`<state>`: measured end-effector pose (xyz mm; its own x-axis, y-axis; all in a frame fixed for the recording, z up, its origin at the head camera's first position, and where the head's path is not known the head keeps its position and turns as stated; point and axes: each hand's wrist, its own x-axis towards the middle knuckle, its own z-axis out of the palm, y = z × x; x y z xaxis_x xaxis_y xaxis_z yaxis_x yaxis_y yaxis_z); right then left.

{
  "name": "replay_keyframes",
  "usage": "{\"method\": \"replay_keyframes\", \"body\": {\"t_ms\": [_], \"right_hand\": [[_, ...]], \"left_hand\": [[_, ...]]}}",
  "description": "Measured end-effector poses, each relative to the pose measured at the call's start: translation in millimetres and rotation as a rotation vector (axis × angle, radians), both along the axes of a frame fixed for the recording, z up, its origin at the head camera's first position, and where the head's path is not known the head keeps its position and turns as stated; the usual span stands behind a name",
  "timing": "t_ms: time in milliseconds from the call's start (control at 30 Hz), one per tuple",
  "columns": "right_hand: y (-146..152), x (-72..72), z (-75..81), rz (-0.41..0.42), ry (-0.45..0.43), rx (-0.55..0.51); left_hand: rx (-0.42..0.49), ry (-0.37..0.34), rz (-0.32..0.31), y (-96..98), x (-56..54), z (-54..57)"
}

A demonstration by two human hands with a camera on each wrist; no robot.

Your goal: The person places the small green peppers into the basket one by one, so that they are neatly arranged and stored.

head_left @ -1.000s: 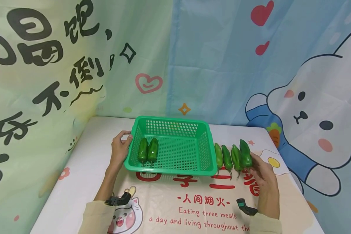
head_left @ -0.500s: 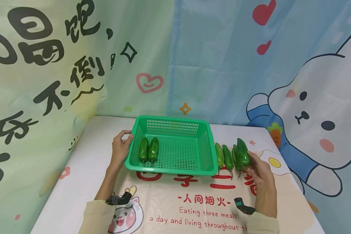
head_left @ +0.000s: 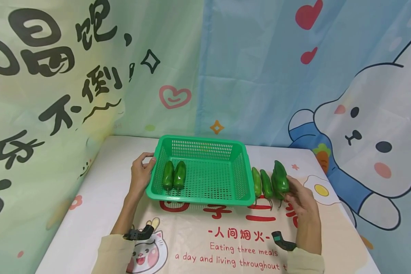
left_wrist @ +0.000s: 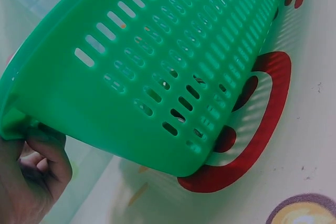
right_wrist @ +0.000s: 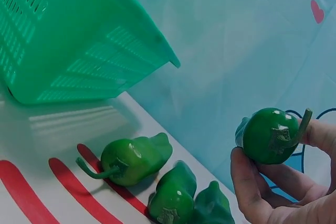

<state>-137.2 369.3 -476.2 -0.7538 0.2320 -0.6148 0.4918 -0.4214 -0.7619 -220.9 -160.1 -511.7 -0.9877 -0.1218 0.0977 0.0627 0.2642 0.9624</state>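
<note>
My left hand (head_left: 141, 175) grips the left rim of a green plastic basket (head_left: 200, 201), its fingers curled under the lip in the left wrist view. Two glossy green peppers (head_left: 179, 176) lie side by side in the basket's left part, stems toward me. In my right hand (head_left: 304, 199), a green pepper (right_wrist: 269, 137) is pinched between thumb and fingers, raised above the table. Below it, between basket and hand, more green peppers (right_wrist: 137, 158) lie on the table; the held one partly covers the rightmost of these in the head view.
The white table (head_left: 75, 228) carries a printed cover with red lettering and a cat drawing (head_left: 147, 253). Behind it hangs a patterned cloth (head_left: 246, 76) with a large rabbit. Dark straps (head_left: 283, 240) are on both wrists.
My right hand has shifted left with the held pepper, which now overlaps the rightmost table pepper more. My left hand and the basket have stayed in place.
</note>
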Motion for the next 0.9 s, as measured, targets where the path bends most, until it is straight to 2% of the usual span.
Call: {"method": "replay_keyframes", "body": {"t_ms": [267,533,900], "right_hand": [[-7,-0.6,1.9,-0.004,0.018,-0.032],[-12,1.5,0.2,0.022,0.041,0.008],[-18,-3.0,0.8,0.052,0.065,0.021]], "left_hand": [[0.006,0.011,-0.007,-0.4,1.0,0.6],[0.021,0.003,-0.016,-0.4,2.7,0.9],[0.022,-0.005,-0.015,-0.8,2.1,1.1]]}}
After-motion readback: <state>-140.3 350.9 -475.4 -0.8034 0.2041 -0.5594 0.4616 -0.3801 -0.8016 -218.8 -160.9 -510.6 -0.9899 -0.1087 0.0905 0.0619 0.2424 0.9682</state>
